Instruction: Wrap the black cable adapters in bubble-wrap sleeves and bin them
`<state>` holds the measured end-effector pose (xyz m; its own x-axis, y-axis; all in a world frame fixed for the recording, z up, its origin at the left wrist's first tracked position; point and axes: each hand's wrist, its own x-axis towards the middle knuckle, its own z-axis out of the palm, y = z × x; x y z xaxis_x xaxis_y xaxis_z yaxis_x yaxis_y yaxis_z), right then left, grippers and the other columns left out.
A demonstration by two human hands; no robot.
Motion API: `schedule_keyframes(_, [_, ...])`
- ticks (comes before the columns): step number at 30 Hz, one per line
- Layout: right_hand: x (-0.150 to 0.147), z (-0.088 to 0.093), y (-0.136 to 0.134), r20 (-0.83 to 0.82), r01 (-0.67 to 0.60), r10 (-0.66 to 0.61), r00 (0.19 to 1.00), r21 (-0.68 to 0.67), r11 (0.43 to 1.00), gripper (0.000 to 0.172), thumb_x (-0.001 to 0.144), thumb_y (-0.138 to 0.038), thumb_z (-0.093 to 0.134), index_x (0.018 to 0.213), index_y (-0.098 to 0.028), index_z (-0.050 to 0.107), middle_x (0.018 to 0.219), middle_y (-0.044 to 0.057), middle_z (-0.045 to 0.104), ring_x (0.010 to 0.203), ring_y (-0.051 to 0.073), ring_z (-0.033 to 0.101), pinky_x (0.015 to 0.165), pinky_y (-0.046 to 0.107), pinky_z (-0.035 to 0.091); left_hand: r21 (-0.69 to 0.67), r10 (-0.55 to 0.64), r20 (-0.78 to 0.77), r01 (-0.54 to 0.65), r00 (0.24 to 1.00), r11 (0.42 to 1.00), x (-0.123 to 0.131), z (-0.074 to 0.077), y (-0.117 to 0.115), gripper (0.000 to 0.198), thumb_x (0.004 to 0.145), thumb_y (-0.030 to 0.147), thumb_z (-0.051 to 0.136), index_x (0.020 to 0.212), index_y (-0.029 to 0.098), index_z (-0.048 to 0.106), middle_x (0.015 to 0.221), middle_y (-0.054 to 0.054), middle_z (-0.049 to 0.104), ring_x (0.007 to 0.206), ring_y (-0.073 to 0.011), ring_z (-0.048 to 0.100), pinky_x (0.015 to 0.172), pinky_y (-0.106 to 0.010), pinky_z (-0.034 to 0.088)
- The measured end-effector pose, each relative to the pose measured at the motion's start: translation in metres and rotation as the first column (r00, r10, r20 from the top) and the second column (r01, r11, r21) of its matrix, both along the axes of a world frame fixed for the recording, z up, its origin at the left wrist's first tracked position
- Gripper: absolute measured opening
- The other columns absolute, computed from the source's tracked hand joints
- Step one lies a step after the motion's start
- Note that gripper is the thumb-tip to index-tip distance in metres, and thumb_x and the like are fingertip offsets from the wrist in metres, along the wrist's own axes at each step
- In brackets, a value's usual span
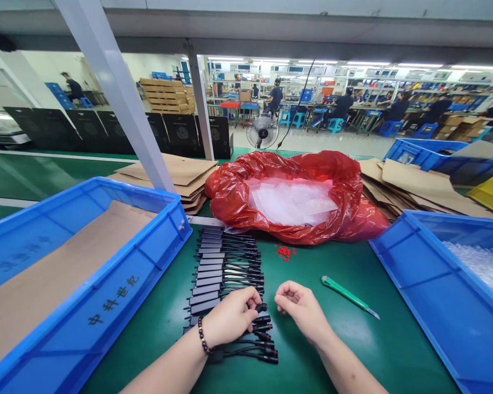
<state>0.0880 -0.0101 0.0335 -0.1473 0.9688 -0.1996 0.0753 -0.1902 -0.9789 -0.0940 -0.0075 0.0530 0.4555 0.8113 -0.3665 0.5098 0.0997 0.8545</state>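
A row of several black flat modules with short black cables and round connectors lies on the green table. My left hand, with a bead bracelet at the wrist, rests on the near end of the row, fingers closed around one cable's black connector. My right hand hovers just right of it, fingers curled in a pinch; what it holds is too small to make out. A small pile of red caps lies beyond my hands.
A green utility knife lies to the right. A blue bin lined with cardboard stands left, another blue bin right. A red bag of clear plastic bags sits behind, flanked by cardboard stacks. People work far off.
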Motion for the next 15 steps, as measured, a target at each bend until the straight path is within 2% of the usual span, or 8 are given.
schedule_keyframes(2, [-0.005,0.0,-0.002,-0.046,-0.045,0.044,0.998,-0.034,0.998,0.03,0.062,-0.043,0.067,0.063,-0.016,0.055,0.051,-0.003,0.052,0.048,0.01,0.047,0.05,0.022,0.038,-0.058,0.015,0.059,-0.012,0.998,0.998,0.0,-0.002,0.002,0.015,0.072,0.022,0.049,0.085,0.017,0.052,0.073,0.002,0.053,0.048,-0.0079,0.052,0.044,-0.019,0.034])
schedule_keyframes(6, [-0.013,-0.004,-0.004,-0.078,-0.102,0.096,0.992,-0.075,0.992,0.034,0.062,-0.047,0.067,0.063,-0.015,0.056,0.055,-0.001,0.055,0.047,0.009,0.047,0.049,0.022,0.037,-0.121,0.02,0.077,-0.011,0.997,0.993,-0.001,-0.012,0.004,0.017,0.075,0.028,0.045,0.076,0.015,0.055,0.061,0.002,0.054,0.044,-0.0074,0.046,0.038,-0.017,0.031])
schedule_keyframes(11, [-0.019,-0.008,-0.006,-0.069,-0.107,0.102,0.992,-0.075,0.991,0.034,0.062,-0.048,0.067,0.062,-0.015,0.054,0.056,-0.001,0.057,0.047,0.009,0.048,0.049,0.022,0.038,-0.139,0.034,0.112,-0.018,0.993,0.99,-0.002,-0.021,0.006,0.019,0.072,0.024,0.045,0.08,0.014,0.058,0.072,-0.003,0.061,0.049,-0.008,0.049,0.038,-0.017,0.034])
schedule_keyframes(15, [-0.022,-0.008,-0.006,-0.03,-0.085,0.084,0.996,-0.049,0.995,0.031,0.064,-0.045,0.065,0.062,-0.016,0.054,0.055,-0.001,0.057,0.047,0.009,0.048,0.048,0.022,0.038,-0.171,0.07,0.14,-0.045,0.988,0.984,-0.001,-0.017,0.005,0.013,0.068,0.023,0.048,0.079,0.016,0.052,0.071,-0.002,0.063,0.048,-0.0082,0.05,0.037,-0.016,0.032])
